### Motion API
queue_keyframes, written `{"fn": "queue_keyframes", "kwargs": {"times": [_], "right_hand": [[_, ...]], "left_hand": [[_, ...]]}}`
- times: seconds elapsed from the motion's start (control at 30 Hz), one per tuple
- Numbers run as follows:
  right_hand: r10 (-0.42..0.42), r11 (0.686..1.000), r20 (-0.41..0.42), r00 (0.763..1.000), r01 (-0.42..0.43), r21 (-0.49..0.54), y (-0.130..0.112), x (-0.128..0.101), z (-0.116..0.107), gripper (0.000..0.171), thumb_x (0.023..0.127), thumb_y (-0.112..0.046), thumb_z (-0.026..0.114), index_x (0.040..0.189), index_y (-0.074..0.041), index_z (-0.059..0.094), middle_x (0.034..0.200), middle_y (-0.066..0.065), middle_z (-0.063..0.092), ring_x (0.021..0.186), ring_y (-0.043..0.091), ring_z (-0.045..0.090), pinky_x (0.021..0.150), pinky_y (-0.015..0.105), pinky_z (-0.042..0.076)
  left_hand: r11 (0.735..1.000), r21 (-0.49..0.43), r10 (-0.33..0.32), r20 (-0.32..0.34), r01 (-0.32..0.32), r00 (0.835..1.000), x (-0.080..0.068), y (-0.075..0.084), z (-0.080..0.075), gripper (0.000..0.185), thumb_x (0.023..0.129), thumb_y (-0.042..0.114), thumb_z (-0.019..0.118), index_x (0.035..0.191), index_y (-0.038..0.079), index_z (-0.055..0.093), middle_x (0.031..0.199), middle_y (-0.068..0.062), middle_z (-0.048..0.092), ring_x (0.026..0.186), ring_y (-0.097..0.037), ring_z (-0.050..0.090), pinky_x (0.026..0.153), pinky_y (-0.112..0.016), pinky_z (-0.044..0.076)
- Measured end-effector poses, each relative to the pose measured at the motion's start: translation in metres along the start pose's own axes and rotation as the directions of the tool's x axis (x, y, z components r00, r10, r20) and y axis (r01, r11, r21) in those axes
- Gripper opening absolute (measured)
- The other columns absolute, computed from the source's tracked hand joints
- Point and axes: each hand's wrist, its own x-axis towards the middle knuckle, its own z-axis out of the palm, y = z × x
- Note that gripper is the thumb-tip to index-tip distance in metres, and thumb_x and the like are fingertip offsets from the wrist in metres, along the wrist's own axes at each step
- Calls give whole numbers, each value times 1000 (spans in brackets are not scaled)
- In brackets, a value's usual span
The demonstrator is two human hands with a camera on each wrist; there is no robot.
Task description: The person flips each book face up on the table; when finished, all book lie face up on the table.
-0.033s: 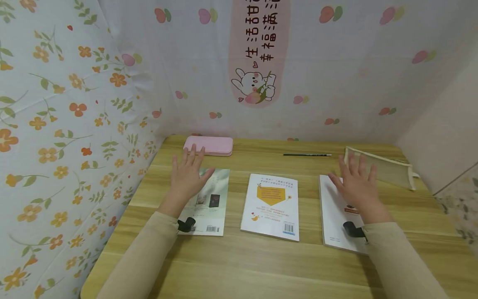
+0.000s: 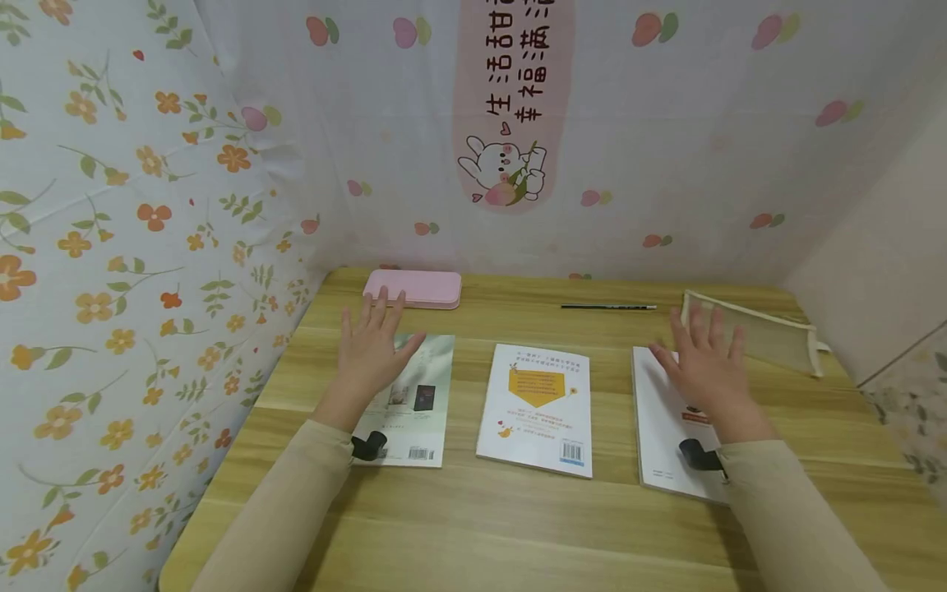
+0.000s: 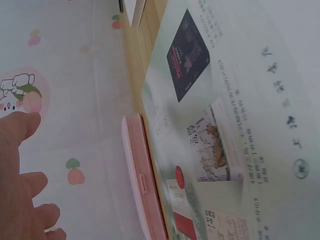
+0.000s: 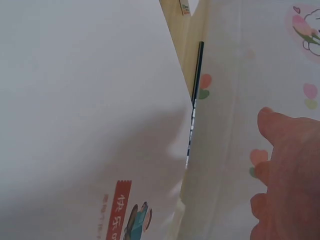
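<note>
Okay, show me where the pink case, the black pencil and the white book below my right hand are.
Pink case (image 2: 431, 285): head view, on its lid.
Black pencil (image 2: 609, 307): head view, midway along its shaft.
White book (image 2: 661, 421): head view, on its cover.

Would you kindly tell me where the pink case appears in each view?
Head: the pink case is slightly left of centre, about mid-height.
Left wrist: the pink case sits low, just left of centre, meeting the bottom edge.
Right wrist: not in it.
Shared landmark: the printed rabbit, respectively upper centre, left edge and top right.
</note>
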Motion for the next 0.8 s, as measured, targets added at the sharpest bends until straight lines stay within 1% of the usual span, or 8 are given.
{"fn": "queue_keyframes", "kwargs": {"times": [0.2,0.4,0.47,0.57,0.67,0.73,0.77,0.8], "right_hand": [[0,1000,-24,1000,0,8,-1,1,-3,83,108,-60,31,166,-8,3,167,23,-27,152,45,-30,117,73,-16],[-3,1000,-17,1000,3,16,-4,3,-7,83,108,-59,33,166,-6,5,166,19,-32,152,43,-32,120,70,-14],[-10,1000,-18,1000,10,7,-5,5,-6,84,108,-58,35,166,-6,4,165,19,-34,152,44,-31,121,71,-4],[-22,1000,-20,1000,22,0,-8,8,-4,84,108,-56,38,166,-7,4,164,21,-34,153,49,-24,114,75,23],[-37,999,-8,999,37,20,-15,10,-1,84,108,-54,42,166,-8,4,167,25,-27,153,58,-7,89,73,48],[-47,998,4,999,47,32,-22,10,1,83,107,-51,46,167,-10,5,168,29,-16,149,61,18,73,64,53],[-54,998,5,999,54,39,-26,10,2,83,107,-50,49,167,-10,7,169,31,-10,142,60,34,64,58,53],[-61,997,4,998,60,41,-30,11,3,82,106,-48,52,167,-11,10,169,32,-4,135,60,44,56,51,51]], "left_hand": [[1000,-25,-10,-4,9,1000,-3,-2,-2,83,104,64,39,168,21,8,175,-12,1,162,-34,-4,125,-65,-7],[999,-43,-8,-32,6,999,-5,-7,-2,83,104,63,41,168,20,10,175,-15,4,161,-37,1,124,-68,-3],[998,-56,-7,-33,5,999,-6,-9,-1,83,105,61,42,168,20,9,174,-16,4,161,-37,0,124,-69,-1],[995,-97,-6,-48,1,999,-6,-11,1,81,105,55,47,168,19,8,174,-17,5,162,-36,0,124,-69,5],[990,-140,-1,-81,-10,997,-8,-14,4,80,105,45,54,167,16,13,174,-19,5,161,-38,4,123,-68,13],[983,-185,-3,-101,-16,995,-10,-16,6,78,104,37,59,166,13,19,173,-21,8,160,-41,10,122,-67,19],[978,-208,-10,-107,-13,994,-12,-17,7,76,103,33,61,165,11,23,173,-21,9,158,-43,15,121,-67,24],[974,-228,-19,-112,-8,994,-15,-18,7,74,102,31,62,164,10,27,172,-21,12,157,-44,21,118,-66,30]]}}
